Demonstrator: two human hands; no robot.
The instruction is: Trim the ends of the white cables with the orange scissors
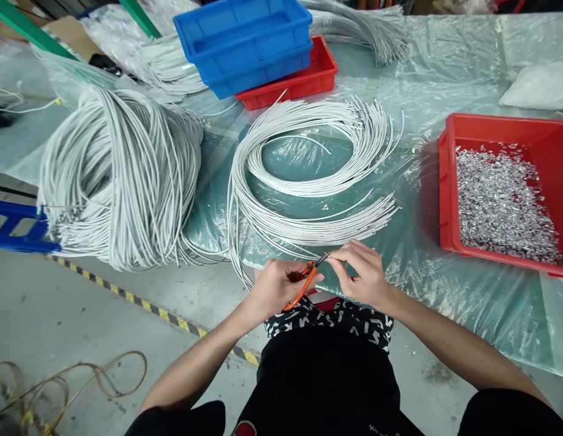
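Observation:
My left hand (274, 286) is closed around the orange handles of small pliers (303, 283), whose dark jaws point up and right. The fingertips of my right hand (360, 272) pinch together right at the jaw tips; what they hold is too small to make out. Just beyond both hands, a loose coil of white cables (303, 227) lies on the plastic-covered table (445, 303), its cut ends fanned to the right. A red bin (494, 257) with many small shiny metal pieces (503, 206) stands on the right.
A large heap of white cables (122, 175) sits at the left. Stacked blue bins (249, 48) rest partly over a red tray (308, 79) at the back. Another cable bundle (363, 27) and a white bag (540, 85) lie farther off. A hose (99, 369) is on the floor.

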